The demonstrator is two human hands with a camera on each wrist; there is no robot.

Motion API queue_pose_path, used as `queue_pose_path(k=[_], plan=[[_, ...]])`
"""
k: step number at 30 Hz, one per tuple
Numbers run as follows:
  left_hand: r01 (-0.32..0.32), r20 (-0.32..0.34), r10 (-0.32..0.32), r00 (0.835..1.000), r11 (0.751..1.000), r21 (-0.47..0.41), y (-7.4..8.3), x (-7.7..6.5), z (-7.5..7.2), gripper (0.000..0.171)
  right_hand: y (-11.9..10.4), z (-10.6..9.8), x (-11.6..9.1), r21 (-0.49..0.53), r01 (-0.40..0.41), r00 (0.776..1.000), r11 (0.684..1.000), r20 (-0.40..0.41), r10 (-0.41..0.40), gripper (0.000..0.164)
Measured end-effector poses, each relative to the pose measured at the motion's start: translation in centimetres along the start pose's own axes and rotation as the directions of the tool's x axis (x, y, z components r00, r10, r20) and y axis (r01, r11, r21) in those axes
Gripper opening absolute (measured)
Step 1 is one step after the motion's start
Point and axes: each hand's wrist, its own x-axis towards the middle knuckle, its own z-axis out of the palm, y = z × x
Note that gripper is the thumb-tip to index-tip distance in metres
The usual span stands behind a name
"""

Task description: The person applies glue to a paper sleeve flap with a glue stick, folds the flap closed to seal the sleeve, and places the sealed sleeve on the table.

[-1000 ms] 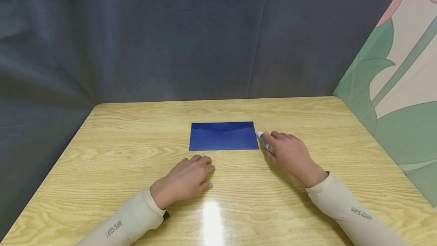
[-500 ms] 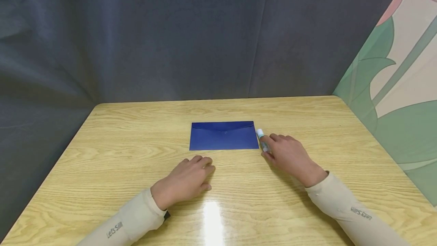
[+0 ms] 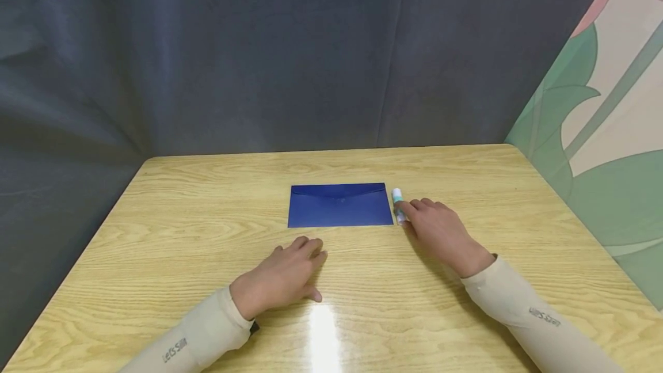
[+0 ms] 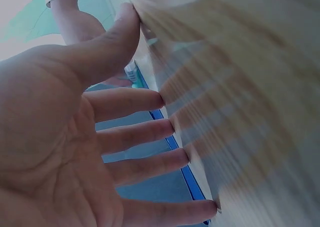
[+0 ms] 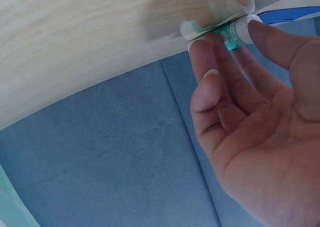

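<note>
A dark blue envelope [image 3: 340,212] lies on the wooden table, its flap along the far side. Just off its right edge is a small glue stick [image 3: 397,195], white with a teal label, lying on the table and pointing away from me. My right hand [image 3: 440,232] holds it; in the right wrist view the thumb is at one end of the glue stick [image 5: 234,35] and the fingertips are along its other side. Below the envelope, my left hand [image 3: 282,276] rests with spread fingers and fingertips on the tabletop, holding nothing.
The table [image 3: 207,200] reaches back to a dark grey curtain [image 3: 269,62], which also hangs along the left. A wall with a printed flower pattern [image 3: 611,148] stands to the right.
The glue stick has turned from slanted to nearly straight, parallel to the envelope's right edge, and shifted slightly away from me. My left thumb has spread a little. The envelope has stayed put.
</note>
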Motion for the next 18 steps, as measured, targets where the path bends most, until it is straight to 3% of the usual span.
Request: queue_pose_path(k=[18], plan=[[-0.020, -0.007, 0.020, 1.000, 0.999, 0.027, 0.24, 0.25, 0.06, 0.076, 0.92, -0.08, 0.58, 0.089, -0.022, 0.995, 0.996, 0.101, 0.013, 0.039]])
